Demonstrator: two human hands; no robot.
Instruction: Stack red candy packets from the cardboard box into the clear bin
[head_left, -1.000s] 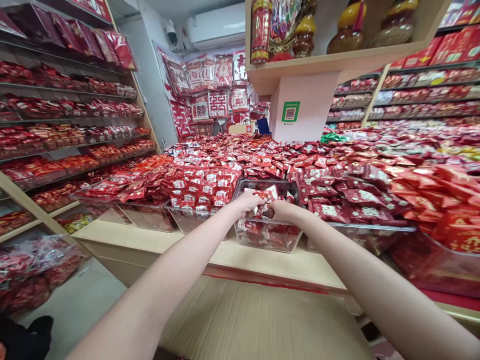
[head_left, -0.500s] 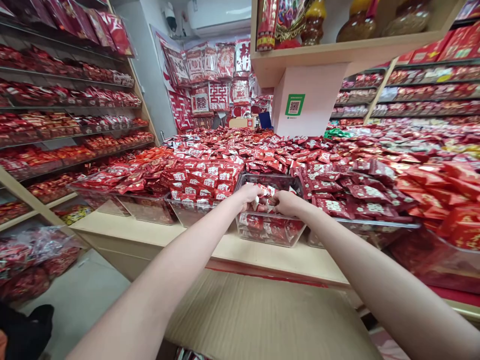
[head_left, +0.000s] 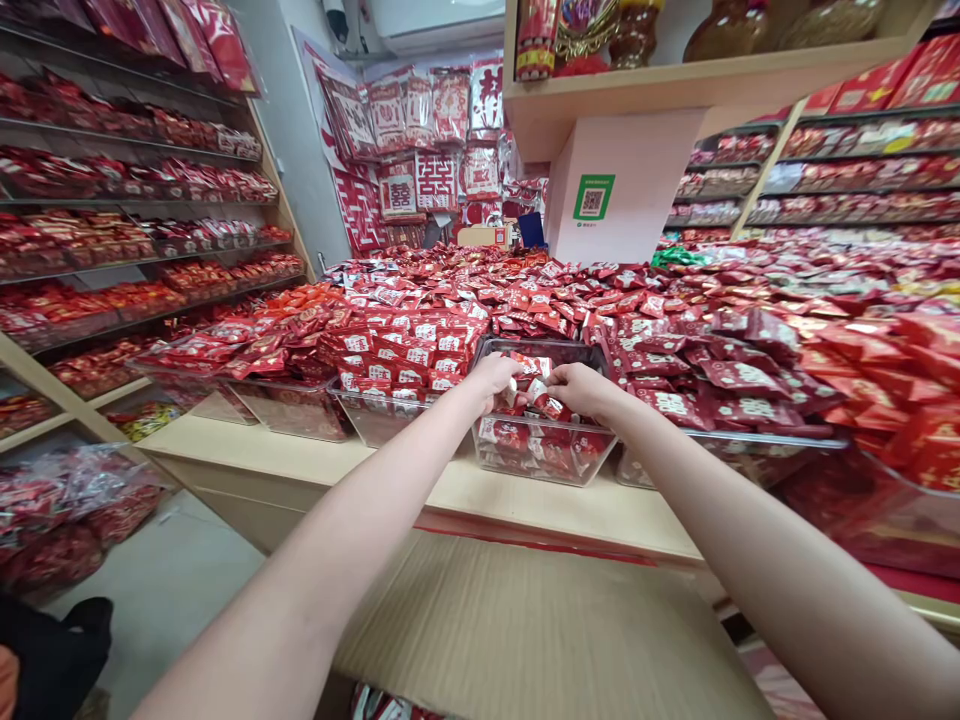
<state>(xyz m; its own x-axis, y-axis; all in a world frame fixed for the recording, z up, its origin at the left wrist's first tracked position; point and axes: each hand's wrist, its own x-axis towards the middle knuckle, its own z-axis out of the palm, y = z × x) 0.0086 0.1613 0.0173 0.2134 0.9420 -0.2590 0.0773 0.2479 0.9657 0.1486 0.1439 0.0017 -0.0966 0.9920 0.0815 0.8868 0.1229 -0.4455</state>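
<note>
Both hands reach into a clear plastic bin (head_left: 546, 468) that holds small red-and-white wrapped packets. My left hand (head_left: 495, 378), at the bin's left side, has its fingers curled round a few of these packets. On the right side, my right hand (head_left: 579, 390) pinches at a red-and-white packet (head_left: 546, 402) with bent fingers. More packets (head_left: 531, 364) lie just behind the fingertips, in the bin's middle. The undersides of the fingers are partly hidden.
Left of the bin stand neat rows of red packets (head_left: 409, 350); on its right, dark red packets (head_left: 720, 375) are heaped in another bin. A wooden shelf (head_left: 675, 85) overhangs the counter. A cardboard sheet (head_left: 540, 630) lies below the counter edge (head_left: 405, 490).
My hands have come slightly apart inside the bin, and the packets between them show more clearly. The view has shifted a little.
</note>
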